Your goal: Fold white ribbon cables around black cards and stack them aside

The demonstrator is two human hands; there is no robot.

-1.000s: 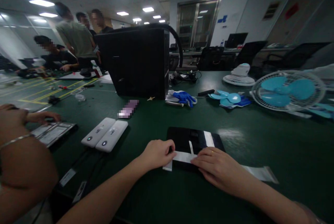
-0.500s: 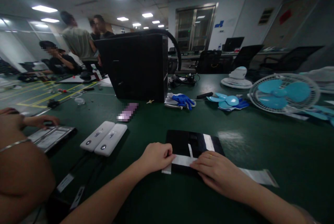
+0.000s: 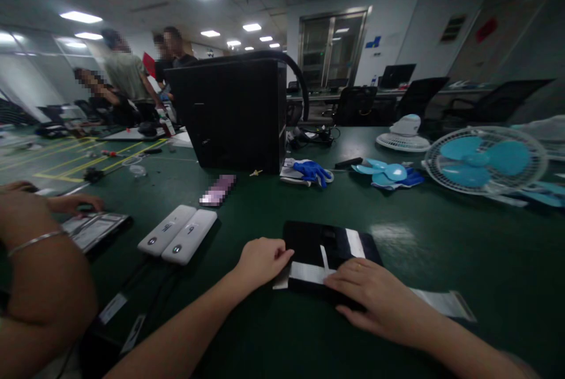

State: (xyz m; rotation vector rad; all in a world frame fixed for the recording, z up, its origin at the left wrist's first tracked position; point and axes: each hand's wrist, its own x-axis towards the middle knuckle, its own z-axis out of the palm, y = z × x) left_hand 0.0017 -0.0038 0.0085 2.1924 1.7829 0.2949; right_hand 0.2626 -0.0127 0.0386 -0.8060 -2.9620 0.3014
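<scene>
Black flat panel [image 3: 306, 243] w/ white strips stuck across it lies on green table [image 3: 247, 332], partly under R hand [image 3: 375, 299]. R hand: loosely flat, fingers out, fingertips resting on lower white strip [image 3: 306, 273]; ring on 1 finger. L hand [image 3: 262, 261]: fingers curled, thumb at panel's L edge nr that strip's end; can't tell if it's pinching anything. Another white length [image 3: 445, 302] shows past R hand. Off L: 2 white power banks [image 3: 189, 238] side by side. Behind: black PC tower [image 3: 233, 114], blue-white glove [image 3: 312, 172], turquoise fan blades [image 3: 384, 172].
</scene>
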